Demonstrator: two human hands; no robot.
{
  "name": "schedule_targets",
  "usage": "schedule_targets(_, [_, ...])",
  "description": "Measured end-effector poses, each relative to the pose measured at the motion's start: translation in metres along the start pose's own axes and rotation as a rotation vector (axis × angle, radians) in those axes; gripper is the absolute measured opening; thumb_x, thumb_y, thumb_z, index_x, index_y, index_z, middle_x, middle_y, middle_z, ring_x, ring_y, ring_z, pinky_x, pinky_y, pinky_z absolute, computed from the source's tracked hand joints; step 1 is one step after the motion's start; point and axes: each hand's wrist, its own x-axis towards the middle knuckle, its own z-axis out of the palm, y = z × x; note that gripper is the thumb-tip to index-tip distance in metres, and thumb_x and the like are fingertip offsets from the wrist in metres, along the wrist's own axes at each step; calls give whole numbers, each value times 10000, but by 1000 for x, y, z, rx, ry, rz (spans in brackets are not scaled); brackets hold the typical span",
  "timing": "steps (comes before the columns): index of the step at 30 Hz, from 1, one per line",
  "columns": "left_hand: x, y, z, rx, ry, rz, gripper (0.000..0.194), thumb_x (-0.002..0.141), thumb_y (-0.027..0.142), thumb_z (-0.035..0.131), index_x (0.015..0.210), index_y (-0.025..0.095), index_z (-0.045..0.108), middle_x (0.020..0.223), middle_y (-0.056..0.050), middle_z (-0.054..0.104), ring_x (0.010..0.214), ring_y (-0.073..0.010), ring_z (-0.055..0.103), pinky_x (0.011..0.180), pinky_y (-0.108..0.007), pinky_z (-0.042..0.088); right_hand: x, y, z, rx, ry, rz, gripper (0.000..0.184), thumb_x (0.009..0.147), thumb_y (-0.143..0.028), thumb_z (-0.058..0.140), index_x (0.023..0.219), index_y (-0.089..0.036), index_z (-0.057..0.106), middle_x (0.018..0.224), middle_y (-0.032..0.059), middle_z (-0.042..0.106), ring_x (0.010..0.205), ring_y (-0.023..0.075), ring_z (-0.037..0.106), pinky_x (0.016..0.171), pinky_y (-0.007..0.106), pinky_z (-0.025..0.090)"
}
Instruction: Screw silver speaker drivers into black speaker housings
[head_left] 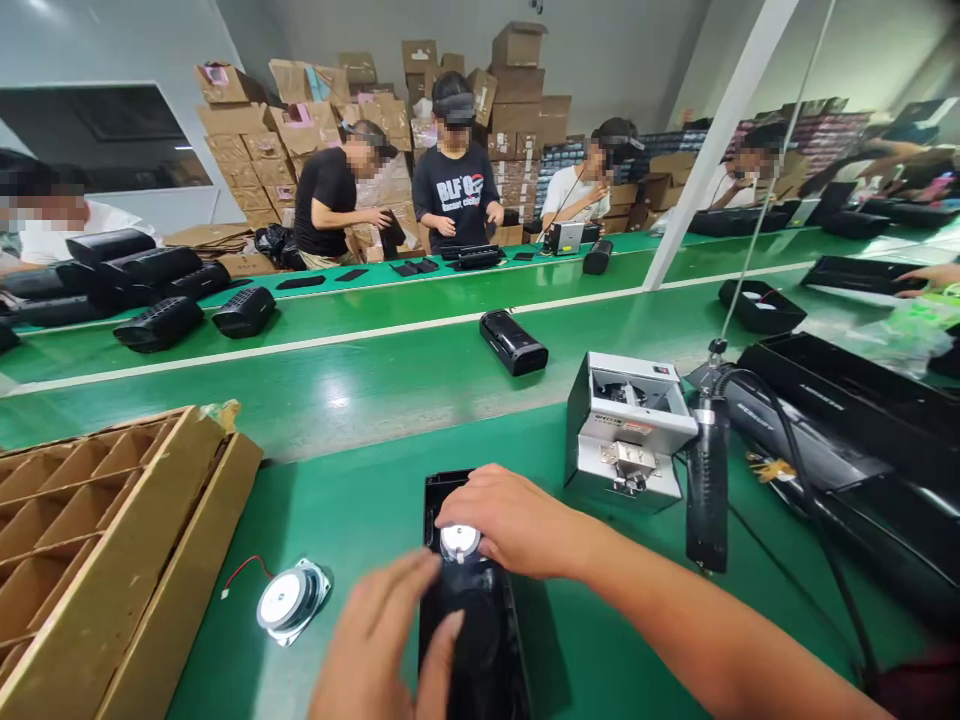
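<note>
A black plastic housing [480, 640] lies lengthwise before me on the green bench, its hollow side up. My right hand [517, 520] reaches over its far end, fingers curled around a round speaker [460, 541] with a silver back seated in the housing. My left hand [390, 640] hovers at the housing's left side, slightly blurred, thumb and fingers apart with nothing between them. To the left, a second speaker [289, 600] rests on the bench, with a red wire and small white plug trailing from it.
A divided cardboard box [142, 560] stands at left. On the right are a silver-and-black machine [630, 430], a hanging black electric screwdriver [707, 480] and large black housings [847, 430]. Beyond runs a green conveyor [360, 365] carrying a black case [514, 342]; several co-workers sit or stand across it.
</note>
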Motion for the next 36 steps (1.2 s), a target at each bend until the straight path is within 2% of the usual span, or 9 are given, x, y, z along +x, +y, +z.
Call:
schedule_targets(2, [15,-15,-5,105,44,-15,577,971,359,620,1531,310,490,1616,-116,507,1455,-332,547,1127,-528,555,-1,-2,0,-2,-5,15,572,869,-21,723,1399,-219,633,1411,60,703,1353,250,613,1330,518,203])
schedule_targets(4, [30,-20,-1,137,-33,-66,748,910,346,683,1596,312,388,1760,-121,249,1573,-382,387,1169,-606,504,-11,-6,0,2,14,41,695,857,-20,730,1499,-215,549,1523,97,617,1453,263,533,1359,561,102])
schedule_targets(6, [46,-20,8,109,-135,-102,847,828,309,760,1595,298,401,1799,-117,95,1616,-401,290,1220,-625,436,-29,-13,4,54,105,118,801,865,-55,721,1591,-250,443,1646,96,474,1556,257,400,1365,543,133])
schedule_targets(10, [74,-14,23,109,-274,-104,874,682,217,875,1498,286,570,1815,-89,27,1647,-399,180,1292,-587,326,-67,-29,44,383,439,516,1008,912,-209,674,1712,-367,80,1797,38,49,1669,299,84,1345,576,210])
schedule_targets(13, [87,-12,26,84,-355,-100,641,683,139,846,1295,283,718,1816,-72,54,1648,-386,177,1300,-566,324,-78,-32,91,627,477,558,1214,806,-155,692,1709,-313,-104,1794,60,-114,1667,346,-71,1338,641,102])
schedule_targets(17, [88,-11,27,18,-412,-164,455,742,130,776,1177,261,750,1813,-74,74,1598,-362,342,1255,-518,425,-76,-24,130,775,466,461,1057,864,-232,639,1727,-256,28,1796,73,-73,1672,324,-37,1345,599,85])
schedule_targets(20, [84,-10,28,4,-420,-249,461,760,173,779,1209,267,736,1817,-47,35,1494,-347,518,1163,-496,537,-74,-18,143,794,471,456,1071,824,-244,641,1726,-240,64,1795,77,-42,1673,327,2,1345,588,95])
schedule_targets(24, [79,-11,33,16,-381,-264,435,775,203,761,1205,271,741,1817,-6,8,1456,-350,562,1108,-477,586,-72,-16,155,786,456,497,1119,778,-236,647,1725,-243,50,1792,87,21,1667,346,61,1340,591,140])
schedule_targets(36, [74,-21,34,6,-380,-193,454,830,264,699,1282,311,715,1813,47,-73,1416,-361,599,1021,-464,638,-72,-16,149,822,500,421,1041,841,-311,646,1722,-207,102,1782,126,69,1659,357,113,1344,579,147])
